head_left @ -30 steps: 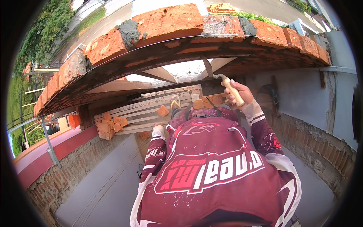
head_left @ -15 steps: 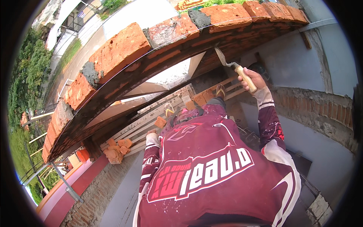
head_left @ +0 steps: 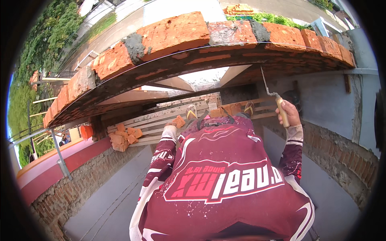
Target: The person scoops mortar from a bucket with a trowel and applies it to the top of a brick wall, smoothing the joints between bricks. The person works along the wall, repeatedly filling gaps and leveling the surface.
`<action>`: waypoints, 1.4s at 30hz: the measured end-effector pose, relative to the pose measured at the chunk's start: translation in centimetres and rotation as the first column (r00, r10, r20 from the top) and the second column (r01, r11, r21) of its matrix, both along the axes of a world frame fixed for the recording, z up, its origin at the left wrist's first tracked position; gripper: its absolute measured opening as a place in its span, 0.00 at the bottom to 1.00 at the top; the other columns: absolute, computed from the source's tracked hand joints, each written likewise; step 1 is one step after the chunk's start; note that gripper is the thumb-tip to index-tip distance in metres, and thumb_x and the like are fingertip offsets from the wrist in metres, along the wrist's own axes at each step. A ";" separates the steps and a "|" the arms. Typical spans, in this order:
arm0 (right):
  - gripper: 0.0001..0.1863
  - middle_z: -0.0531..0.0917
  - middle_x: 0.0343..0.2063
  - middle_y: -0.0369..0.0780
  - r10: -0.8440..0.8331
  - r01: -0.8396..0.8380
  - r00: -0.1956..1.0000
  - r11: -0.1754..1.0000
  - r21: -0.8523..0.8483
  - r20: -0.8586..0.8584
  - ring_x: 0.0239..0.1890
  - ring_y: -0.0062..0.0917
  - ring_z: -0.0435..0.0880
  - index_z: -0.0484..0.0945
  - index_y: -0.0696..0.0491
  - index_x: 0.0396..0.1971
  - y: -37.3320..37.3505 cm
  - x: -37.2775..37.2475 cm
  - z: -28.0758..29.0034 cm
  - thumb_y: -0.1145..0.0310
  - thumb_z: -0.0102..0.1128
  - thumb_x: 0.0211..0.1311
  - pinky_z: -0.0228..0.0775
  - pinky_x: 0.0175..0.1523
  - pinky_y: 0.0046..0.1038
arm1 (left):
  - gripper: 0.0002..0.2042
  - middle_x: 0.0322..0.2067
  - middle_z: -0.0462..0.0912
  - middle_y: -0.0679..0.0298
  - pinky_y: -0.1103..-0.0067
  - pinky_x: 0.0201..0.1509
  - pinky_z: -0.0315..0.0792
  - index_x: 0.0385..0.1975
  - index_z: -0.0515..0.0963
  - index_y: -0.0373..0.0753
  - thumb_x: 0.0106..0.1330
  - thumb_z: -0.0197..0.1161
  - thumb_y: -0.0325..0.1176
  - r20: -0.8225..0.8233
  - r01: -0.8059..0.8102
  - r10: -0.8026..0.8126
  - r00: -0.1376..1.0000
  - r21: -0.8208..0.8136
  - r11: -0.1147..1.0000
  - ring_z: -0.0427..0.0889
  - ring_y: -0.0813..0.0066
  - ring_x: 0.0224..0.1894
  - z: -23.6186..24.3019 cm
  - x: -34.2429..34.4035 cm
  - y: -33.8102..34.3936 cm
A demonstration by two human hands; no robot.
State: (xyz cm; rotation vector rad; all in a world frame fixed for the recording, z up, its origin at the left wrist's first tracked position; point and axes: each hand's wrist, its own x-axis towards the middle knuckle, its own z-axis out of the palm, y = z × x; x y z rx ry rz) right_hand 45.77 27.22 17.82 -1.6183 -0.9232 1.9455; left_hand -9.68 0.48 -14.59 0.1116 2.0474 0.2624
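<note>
My right hand point(head_left: 290, 113) is closed round the wooden handle of a trowel point(head_left: 282, 113). Its thin metal blade points up toward the underside of the brick course and looks nearly edge-on. Low at my left side hangs my left hand point(head_left: 171, 125), mostly hidden by the sleeve cuff, beside a broken brick piece point(head_left: 179, 121); its fingers do not show clearly. Ahead, a curved course of orange bricks point(head_left: 173, 35) spans the view, with grey mortar point(head_left: 134, 46) in some joints. A thin string point(head_left: 177, 53) runs along its near edge.
Wooden planks point(head_left: 157, 114) lie below, under my sandalled feet. A pile of broken bricks point(head_left: 124, 137) sits on their left end. A grey wall point(head_left: 321, 90) stands at the right. At the left are a metal post point(head_left: 60, 154) and a red-pink ledge point(head_left: 76, 161).
The view has turned, so the brick course sits further right and more level. My right hand still holds the trowel, whose blade now looks more upright and edge-on.
</note>
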 end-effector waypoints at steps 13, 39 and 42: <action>0.28 0.84 0.44 0.53 0.563 -0.950 0.267 0.018 0.311 0.782 0.43 0.52 0.83 0.68 0.51 0.60 0.4 -28.0 0.9 0.55 0.61 0.64 0.75 0.46 0.49 | 0.20 0.43 0.84 0.51 0.60 0.60 0.70 0.43 0.81 0.48 0.54 0.65 0.52 -0.453 0.455 -0.480 0.751 -0.171 0.874 0.82 0.56 0.53 -12.6 1.9 -1.6; 0.34 0.80 0.51 0.53 0.272 -0.920 0.179 -0.295 0.259 0.945 0.49 0.52 0.82 0.63 0.45 0.70 -1.2 -50.0 -3.4 0.63 0.56 0.62 0.74 0.54 0.52 | 0.12 0.47 0.87 0.63 0.60 0.59 0.75 0.44 0.83 0.52 0.61 0.67 0.43 -0.008 -0.401 0.402 0.915 -0.101 0.910 0.84 0.61 0.51 -9.4 8.8 -13.6; 0.33 0.81 0.50 0.54 0.287 -0.933 0.122 -0.293 0.208 0.950 0.50 0.53 0.82 0.62 0.45 0.70 -3.1 -54.0 -2.3 0.61 0.54 0.64 0.74 0.55 0.52 | 0.11 0.41 0.88 0.61 0.59 0.57 0.76 0.39 0.83 0.52 0.60 0.68 0.47 -0.102 -0.668 0.668 0.738 0.032 0.743 0.86 0.62 0.47 -8.8 9.2 -13.8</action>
